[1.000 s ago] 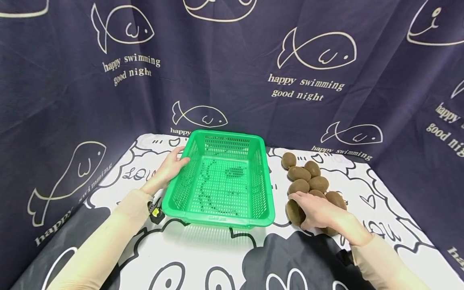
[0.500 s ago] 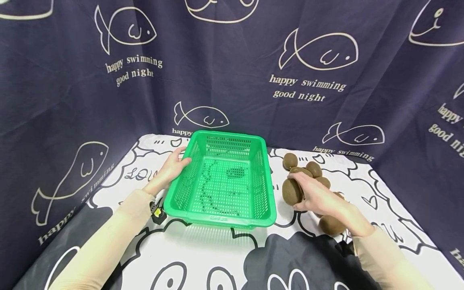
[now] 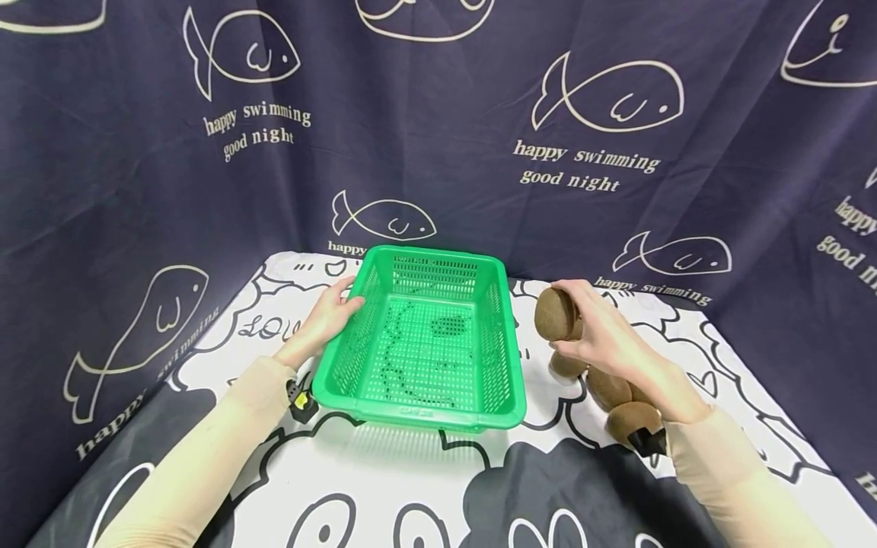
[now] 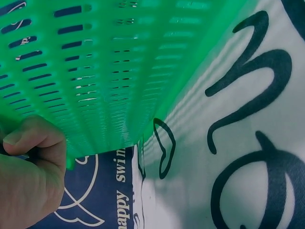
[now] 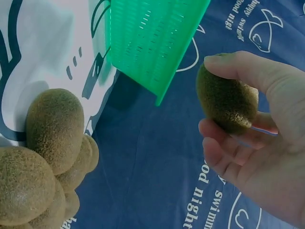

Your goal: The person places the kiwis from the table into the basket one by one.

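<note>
A green plastic basket [image 3: 425,415] with slotted walls stands on the table, and no fruit lies inside it. At its left side my left hand [image 3: 327,313] grips the rim, thumb over the edge; in the left wrist view the same hand [image 4: 33,167] is curled at the rim. My right hand [image 3: 603,331] holds a kiwi [image 3: 555,313] up off the table, to the right of the basket. Seen from the right wrist, thumb and fingers pinch this brown, fuzzy kiwi [image 5: 226,98]. Several other kiwis [image 3: 610,388] lie below that hand, partly hidden by it.
A patterned black-and-white cloth [image 3: 370,464] covers the table. Behind and at both sides hangs a dark blue curtain [image 3: 438,137] with fish drawings. A small black device with a yellow patch [image 3: 301,402] sits at the left wrist, close to the basket's front left corner.
My right hand has lifted a kiwi from the group and carried it up and away from me. The left hand keeps its hold on the basket, which stays in place.
</note>
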Tool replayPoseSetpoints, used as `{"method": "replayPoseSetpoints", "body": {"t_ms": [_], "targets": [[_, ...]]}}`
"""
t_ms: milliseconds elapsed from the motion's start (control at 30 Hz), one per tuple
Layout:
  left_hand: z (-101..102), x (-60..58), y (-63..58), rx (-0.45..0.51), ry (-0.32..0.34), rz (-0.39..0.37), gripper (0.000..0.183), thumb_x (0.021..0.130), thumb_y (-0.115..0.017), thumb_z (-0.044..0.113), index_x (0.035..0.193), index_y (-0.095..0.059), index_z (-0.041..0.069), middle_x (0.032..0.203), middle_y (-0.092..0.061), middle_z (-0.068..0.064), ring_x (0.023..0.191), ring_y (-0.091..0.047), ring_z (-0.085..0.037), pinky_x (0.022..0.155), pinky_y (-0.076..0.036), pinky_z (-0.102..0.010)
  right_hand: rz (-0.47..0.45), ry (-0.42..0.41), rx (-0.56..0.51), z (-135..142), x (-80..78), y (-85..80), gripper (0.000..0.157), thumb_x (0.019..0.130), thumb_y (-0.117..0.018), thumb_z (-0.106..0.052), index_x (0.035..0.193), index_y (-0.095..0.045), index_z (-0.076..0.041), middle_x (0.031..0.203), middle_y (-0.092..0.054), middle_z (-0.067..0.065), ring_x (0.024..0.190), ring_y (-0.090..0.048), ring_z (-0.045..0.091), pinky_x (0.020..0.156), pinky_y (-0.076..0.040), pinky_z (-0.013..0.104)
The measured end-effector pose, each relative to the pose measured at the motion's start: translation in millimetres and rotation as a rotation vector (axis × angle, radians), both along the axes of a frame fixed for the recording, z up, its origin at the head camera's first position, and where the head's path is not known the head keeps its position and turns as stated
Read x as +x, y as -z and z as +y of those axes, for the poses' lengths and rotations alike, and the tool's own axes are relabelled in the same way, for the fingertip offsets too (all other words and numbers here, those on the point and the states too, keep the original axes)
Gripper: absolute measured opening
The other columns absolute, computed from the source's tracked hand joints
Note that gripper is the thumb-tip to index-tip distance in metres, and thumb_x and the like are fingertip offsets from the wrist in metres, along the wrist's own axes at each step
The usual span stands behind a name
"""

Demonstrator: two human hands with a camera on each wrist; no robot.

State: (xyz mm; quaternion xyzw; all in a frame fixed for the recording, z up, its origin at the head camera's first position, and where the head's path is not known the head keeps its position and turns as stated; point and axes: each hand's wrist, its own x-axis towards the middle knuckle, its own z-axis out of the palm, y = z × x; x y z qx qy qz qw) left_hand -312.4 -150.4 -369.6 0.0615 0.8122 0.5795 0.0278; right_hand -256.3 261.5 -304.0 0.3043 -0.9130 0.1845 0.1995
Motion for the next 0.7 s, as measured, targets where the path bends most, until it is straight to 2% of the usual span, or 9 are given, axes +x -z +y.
{"method": "replayPoseSetpoints", "body": {"t_ms": [367,600,700], "targets": [[2,2.7,-5.6,0.019,0.009,-0.008,0.057,0.093,-0.044,0.014,0.143,-0.018,0.007,0.119,-0.052,-0.028,0.091,-0.06,-0.04,0.066,-0.058,-0.038,0.029,-0.003,-0.008,-9,-4.3,-2.6,0.08,0.054,-0.081,-0.012,0.125,-0.044,-0.005,0.117,-0.048,0.009,0.1,-0.049,0.022,0.081,-0.045,0.038],[7,17.1,-22.5,0.026,0.02,-0.02,0.057,0.093,-0.042,0.01,0.143,-0.016,0.002,0.119,-0.05,-0.033,0.094,-0.057,-0.045,0.071,-0.056,-0.045,0.048,-0.042,0.004,-22,-12.8,-4.3,0.079,0.054,-0.082,-0.014,0.123,-0.044,-0.002,0.116,-0.05,0.012,0.099,-0.051,0.025,0.081,-0.047,0.041],[7,17.4,-23.3,0.022,0.019,-0.022,0.057,0.093,-0.042,0.01,0.143,-0.016,0.002,0.119,-0.049,-0.033,0.094,-0.057,-0.046,0.073,-0.055,-0.047,0.047,-0.058,-0.002,-30,-17.8,-4.7,0.078,0.054,-0.081,-0.014,0.122,-0.045,-0.002,0.115,-0.05,0.011,0.1,-0.051,0.024,0.082,-0.046,0.04]]}}
